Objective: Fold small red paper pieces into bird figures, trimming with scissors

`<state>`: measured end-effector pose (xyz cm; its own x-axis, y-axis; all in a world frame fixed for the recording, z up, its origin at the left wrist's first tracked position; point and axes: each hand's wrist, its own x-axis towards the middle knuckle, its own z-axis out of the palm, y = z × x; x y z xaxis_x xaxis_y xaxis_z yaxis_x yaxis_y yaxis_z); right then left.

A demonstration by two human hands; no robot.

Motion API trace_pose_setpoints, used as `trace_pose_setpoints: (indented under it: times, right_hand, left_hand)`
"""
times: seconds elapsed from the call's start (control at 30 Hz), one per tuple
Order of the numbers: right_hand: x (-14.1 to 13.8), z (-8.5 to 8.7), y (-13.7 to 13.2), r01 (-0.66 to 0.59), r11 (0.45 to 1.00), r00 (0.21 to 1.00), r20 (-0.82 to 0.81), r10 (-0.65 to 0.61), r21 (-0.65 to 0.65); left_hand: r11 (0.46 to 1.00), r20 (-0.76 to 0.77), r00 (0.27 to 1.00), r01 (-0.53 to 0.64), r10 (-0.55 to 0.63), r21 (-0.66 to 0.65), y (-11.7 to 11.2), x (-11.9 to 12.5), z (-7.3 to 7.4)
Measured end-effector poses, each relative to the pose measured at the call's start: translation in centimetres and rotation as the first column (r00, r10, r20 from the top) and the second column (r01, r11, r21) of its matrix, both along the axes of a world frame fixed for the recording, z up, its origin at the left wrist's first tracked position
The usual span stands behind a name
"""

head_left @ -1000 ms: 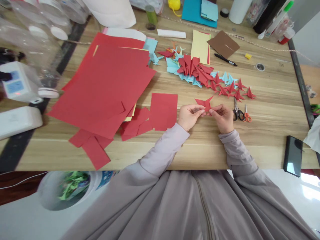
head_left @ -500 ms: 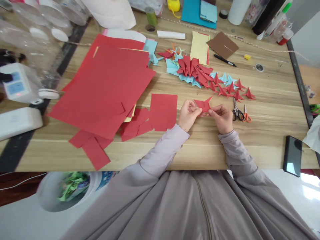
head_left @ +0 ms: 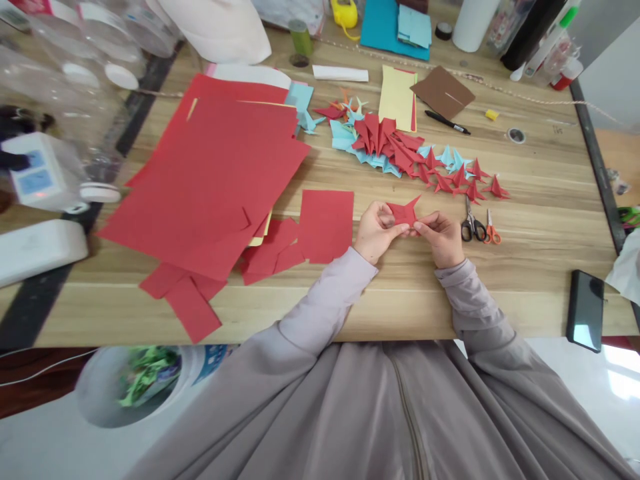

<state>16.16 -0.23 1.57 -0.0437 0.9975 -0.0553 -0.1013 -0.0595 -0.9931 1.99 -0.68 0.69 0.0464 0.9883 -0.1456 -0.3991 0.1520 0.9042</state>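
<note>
Between my hands is a small folded red origami piece (head_left: 403, 212) with pointed tips sticking up to the left and right. My left hand (head_left: 375, 230) pinches its left side and lower edge. My right hand (head_left: 440, 235) grips its lower right corner between thumb and fingers. Some fingertips are hidden behind the paper. A square sheet of red paper (head_left: 327, 227) lies just left of my left hand. Beyond my hands spreads a row of folded red cranes (head_left: 460, 177) and light blue cranes (head_left: 454, 159). Black-handled scissors (head_left: 473, 228) and small orange scissors (head_left: 492, 232) lie right of my right hand.
A large stack of red paper (head_left: 215, 173) covers the left of the table, with red scraps (head_left: 193, 307) below it. Yellow paper (head_left: 396, 100), brown paper (head_left: 444, 93) and a black pen (head_left: 447, 123) lie behind. A phone (head_left: 585, 310) rests at the front right edge.
My fingers have shifted slightly on the red origami piece, and its right tip sits a little lower and further left. The whole view has moved slightly; both hands keep hold.
</note>
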Motion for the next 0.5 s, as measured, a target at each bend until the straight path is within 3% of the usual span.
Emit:
trace_pose_setpoints:
  times: [0.27, 0.5]
  right_hand:
    - [0.48, -0.36, 0.35, -0.037, 0.991, 0.987, -0.16, 0.016, -0.132]
    - [0.54, -0.03, 0.38, -0.014, 0.986, 0.981, -0.194, -0.019, -0.166]
  left_hand:
    - [0.988, 0.143, 0.986, 0.101, -0.084, -0.113, 0.04, -0.5, 0.18]
    - [0.988, 0.163, 0.984, 0.091, -0.07, -0.126, 0.06, -0.48, 0.22]
